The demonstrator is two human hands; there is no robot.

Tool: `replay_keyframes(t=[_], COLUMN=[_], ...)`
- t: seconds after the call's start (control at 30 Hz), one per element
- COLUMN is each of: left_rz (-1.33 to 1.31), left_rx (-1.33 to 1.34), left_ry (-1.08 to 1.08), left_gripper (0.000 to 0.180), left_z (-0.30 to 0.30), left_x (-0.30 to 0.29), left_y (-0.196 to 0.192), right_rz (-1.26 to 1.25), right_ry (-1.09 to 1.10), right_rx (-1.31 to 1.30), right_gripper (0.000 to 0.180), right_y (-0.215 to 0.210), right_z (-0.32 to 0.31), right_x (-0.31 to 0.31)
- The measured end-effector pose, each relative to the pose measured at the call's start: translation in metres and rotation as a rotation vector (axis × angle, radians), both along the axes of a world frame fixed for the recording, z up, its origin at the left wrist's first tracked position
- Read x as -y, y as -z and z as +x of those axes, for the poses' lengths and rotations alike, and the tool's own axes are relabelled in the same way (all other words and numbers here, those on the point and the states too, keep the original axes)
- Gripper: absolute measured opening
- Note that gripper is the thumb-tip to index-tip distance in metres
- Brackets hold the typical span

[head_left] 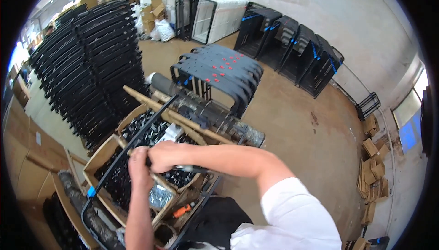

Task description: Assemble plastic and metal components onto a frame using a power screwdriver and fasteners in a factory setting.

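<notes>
My left hand (pixel 139 164) is closed, fingers bent, just beside a long black metal tube (pixel 147 125) that crosses over the parts boxes. Right against it, my right hand (pixel 163 156) is also closed, its forearm reaching across from the right. Something dark shows between the two hands, but my fingers hide what it is. A blue piece (pixel 92 191) sits at the tube's bend. Beneath lies an open box (pixel 98 158) of small black parts, with white packets (pixel 172 133) on top. A clear plastic bag (pixel 160 196) of small parts lies near my left wrist.
An orange-handled tool (pixel 182 210) lies in the tray close to me. Tall stacked black frames (pixel 87 62) stand left. Ahead are grey frames (pixel 215 65) with red pieces, beyond a padded roller (pixel 247 134). More black frames (pixel 292 44) and cardboard boxes (pixel 372 172) line the wall.
</notes>
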State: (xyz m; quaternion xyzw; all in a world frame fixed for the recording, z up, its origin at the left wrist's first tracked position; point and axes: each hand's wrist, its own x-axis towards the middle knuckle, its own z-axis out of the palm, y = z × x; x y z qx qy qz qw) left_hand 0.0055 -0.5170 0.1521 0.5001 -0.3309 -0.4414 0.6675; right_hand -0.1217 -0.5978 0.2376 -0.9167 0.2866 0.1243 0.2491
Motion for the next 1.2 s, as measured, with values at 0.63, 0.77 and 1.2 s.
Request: replay_keyframes(t=[0.63,0.77,1.2], left_rz=[0.1,0.079,0.084], left_rx=[-0.341,-0.305,-0.14], left_ry=[0.15,0.088,0.055], left_gripper=[0.016,0.015,0.015], left_z=[-0.161,-0.173,-0.182], left_x=[-0.146,-0.153,-0.161], left_y=[0.008,0.013,0.02], right_rz=[0.084,0.092,0.078], right_ry=[0.128,0.152,0.136], right_rx=[-0.09,-0.019,-0.049], right_gripper=[0.044,0.04,0.04], right_y=[-0.006,-0.002,0.008], right_z=[-0.168,-0.181,-0.188], right_x=[-0.151,-0.161,-0.166])
